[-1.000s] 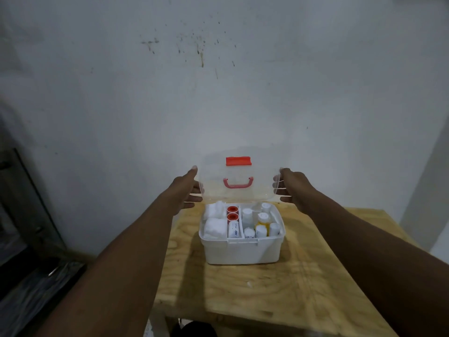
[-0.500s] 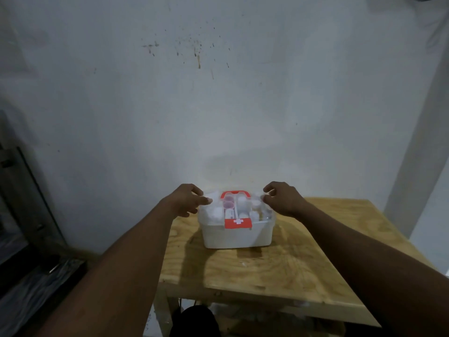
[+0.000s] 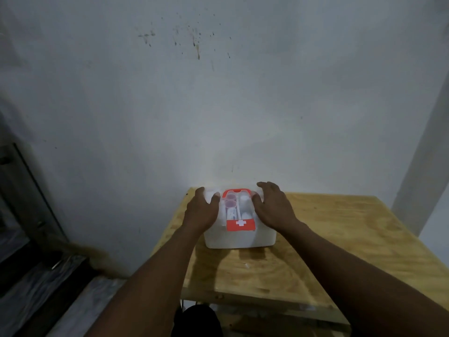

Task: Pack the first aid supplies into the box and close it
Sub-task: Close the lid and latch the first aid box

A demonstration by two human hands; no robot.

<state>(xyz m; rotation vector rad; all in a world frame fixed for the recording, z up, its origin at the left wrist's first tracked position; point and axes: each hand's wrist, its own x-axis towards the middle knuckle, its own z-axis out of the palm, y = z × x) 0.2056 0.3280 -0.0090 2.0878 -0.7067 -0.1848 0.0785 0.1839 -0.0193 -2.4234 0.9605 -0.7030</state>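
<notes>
A white first aid box (image 3: 239, 238) stands on the wooden table (image 3: 340, 242) near the wall. Its clear lid (image 3: 239, 207) lies down over the box, with a red handle (image 3: 237, 191) on top and a red latch with a white cross (image 3: 240, 225) at the front edge. Through the lid I see red-capped containers (image 3: 230, 200) and white bottles (image 3: 245, 200). My left hand (image 3: 202, 210) lies flat on the lid's left side. My right hand (image 3: 273, 206) lies flat on the lid's right side. Both palms rest on the lid with fingers spread.
The table stands against a stained white wall (image 3: 218, 105). A dark framed panel (image 3: 26, 190) leans at the left beside a floor strip. A white pillar (image 3: 422, 154) rises at the right. The table's front edge (image 3: 255, 297) is close to me.
The lid, held upright by both hands a second ago, came down onto the box. My hands then moved from the lid's sides onto its top.
</notes>
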